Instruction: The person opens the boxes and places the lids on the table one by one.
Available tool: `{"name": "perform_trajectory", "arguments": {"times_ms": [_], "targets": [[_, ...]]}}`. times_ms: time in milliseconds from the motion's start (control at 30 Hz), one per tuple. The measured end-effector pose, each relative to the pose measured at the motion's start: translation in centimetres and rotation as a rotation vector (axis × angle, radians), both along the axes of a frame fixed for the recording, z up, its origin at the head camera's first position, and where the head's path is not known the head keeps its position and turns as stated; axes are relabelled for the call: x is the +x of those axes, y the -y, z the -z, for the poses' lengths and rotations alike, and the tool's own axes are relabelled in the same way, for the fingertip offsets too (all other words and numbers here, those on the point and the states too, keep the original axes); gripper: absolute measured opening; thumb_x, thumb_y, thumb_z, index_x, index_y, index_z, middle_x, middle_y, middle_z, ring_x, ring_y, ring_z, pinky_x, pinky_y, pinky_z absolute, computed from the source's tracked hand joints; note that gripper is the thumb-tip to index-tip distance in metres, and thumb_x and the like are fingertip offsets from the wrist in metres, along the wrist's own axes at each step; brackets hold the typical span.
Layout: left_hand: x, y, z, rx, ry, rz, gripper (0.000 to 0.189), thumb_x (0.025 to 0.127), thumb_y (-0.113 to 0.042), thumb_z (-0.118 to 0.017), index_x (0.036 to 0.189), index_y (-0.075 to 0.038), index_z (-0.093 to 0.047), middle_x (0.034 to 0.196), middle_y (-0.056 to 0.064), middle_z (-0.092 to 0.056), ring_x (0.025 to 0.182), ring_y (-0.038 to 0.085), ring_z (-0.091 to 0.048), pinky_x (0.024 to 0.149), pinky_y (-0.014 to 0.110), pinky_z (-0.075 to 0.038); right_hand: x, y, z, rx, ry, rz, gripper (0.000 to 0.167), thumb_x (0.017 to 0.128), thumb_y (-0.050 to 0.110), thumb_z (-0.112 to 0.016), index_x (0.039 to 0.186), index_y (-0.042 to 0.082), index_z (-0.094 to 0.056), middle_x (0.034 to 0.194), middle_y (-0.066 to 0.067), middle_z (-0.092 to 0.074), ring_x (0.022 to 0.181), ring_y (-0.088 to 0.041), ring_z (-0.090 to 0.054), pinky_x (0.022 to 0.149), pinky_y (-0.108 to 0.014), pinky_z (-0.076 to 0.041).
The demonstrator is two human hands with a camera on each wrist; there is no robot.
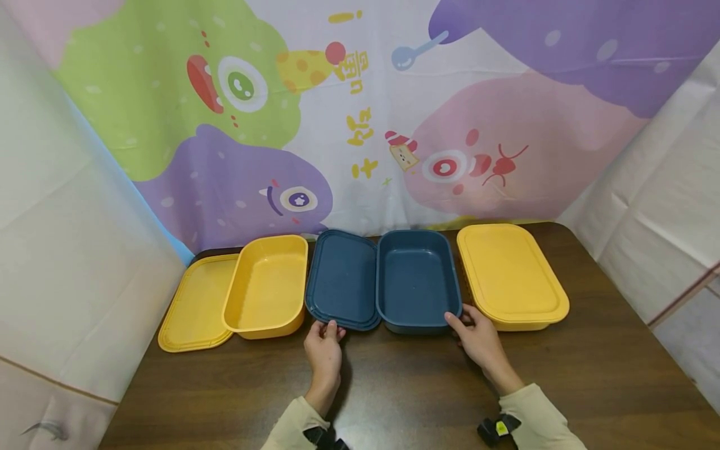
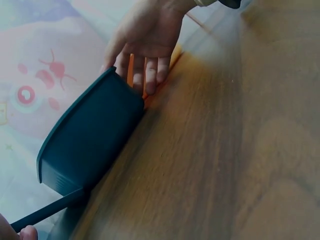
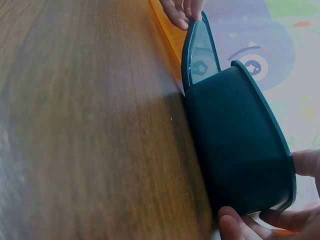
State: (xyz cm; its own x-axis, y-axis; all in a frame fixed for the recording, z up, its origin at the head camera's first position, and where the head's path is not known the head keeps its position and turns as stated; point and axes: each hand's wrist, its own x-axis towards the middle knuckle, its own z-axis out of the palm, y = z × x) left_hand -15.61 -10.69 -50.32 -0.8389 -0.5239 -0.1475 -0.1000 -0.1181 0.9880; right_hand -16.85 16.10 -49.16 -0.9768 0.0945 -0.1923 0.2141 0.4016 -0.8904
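A dark blue lid (image 1: 343,281) lies left of a dark blue box (image 1: 419,281) with no cover on it. My left hand (image 1: 324,353) pinches the lid's near left edge between thumb and fingers. In the right wrist view the lid (image 3: 200,55) slants upward from beside the box to that hand. My right hand (image 1: 478,340) holds the box at its near right corner, thumb over the rim and fingers along the outer wall. The box (image 3: 240,145) stands on the table.
To the left, an uncovered yellow box (image 1: 267,287) overlaps a yellow lid (image 1: 199,303) lying on the table. A yellow box with its lid on (image 1: 513,275) stands right of the blue box. The wooden table (image 1: 405,387) reaches back to a printed cloth (image 1: 371,206).
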Motion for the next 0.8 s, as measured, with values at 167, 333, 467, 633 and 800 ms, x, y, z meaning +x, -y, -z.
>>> {"name": "perform_trajectory", "arguments": {"times_ms": [167,333,467,633,800], "targets": [[-0.2,0.4,0.1,0.007,-0.003,-0.019,0.015,0.095,0.003,-0.055,0.105,0.013,-0.059,0.085,0.011,-0.059,0.069,0.009,-0.061,0.065,0.016,-0.054,0.0,0.0,0.0,-0.002,-0.005,0.000,0.058,0.097,0.035,-0.058,0.141,-0.001,-0.045,0.121,-0.022,-0.059,0.096,-0.024,-0.064,0.074,-0.035,-0.057],[-0.3,0.9,0.3,-0.002,0.006,-0.037,0.020,0.092,0.003,-0.060,0.110,0.013,-0.060,0.084,0.010,-0.062,0.068,0.008,-0.062,0.064,0.016,-0.054,0.0,0.0,0.0,0.000,-0.005,0.001,0.059,0.097,0.036,-0.059,0.141,-0.001,-0.045,0.119,-0.020,-0.059,0.094,-0.022,-0.064,0.073,-0.032,-0.056],[-0.3,1.1,0.4,0.005,0.006,-0.034,0.023,0.093,0.003,-0.059,0.112,0.015,-0.059,0.085,0.013,-0.063,0.068,0.009,-0.062,0.064,0.016,-0.054,-0.1,0.0,0.0,0.003,-0.004,0.001,0.059,0.097,0.038,-0.058,0.140,0.000,-0.046,0.118,-0.019,-0.060,0.092,-0.019,-0.064,0.072,-0.029,-0.055],[-0.4,1.6,0.4,0.038,-0.007,-0.007,0.022,0.095,0.004,-0.055,0.111,0.019,-0.058,0.086,0.017,-0.063,0.067,0.011,-0.063,0.062,0.018,-0.056,-0.2,0.0,0.2,0.005,-0.007,0.001,0.059,0.097,0.038,-0.058,0.141,0.001,-0.046,0.119,-0.019,-0.060,0.092,-0.019,-0.064,0.072,-0.029,-0.055],[-0.6,2.1,0.5,0.044,0.011,0.031,0.022,0.094,0.002,-0.057,0.107,0.019,-0.061,0.084,0.024,-0.068,0.060,0.012,-0.066,0.057,0.022,-0.057,-0.2,-0.1,0.4,0.008,-0.011,0.003,0.058,0.097,0.037,-0.057,0.141,0.000,-0.045,0.120,-0.020,-0.060,0.095,-0.021,-0.064,0.074,-0.031,-0.056]]}}
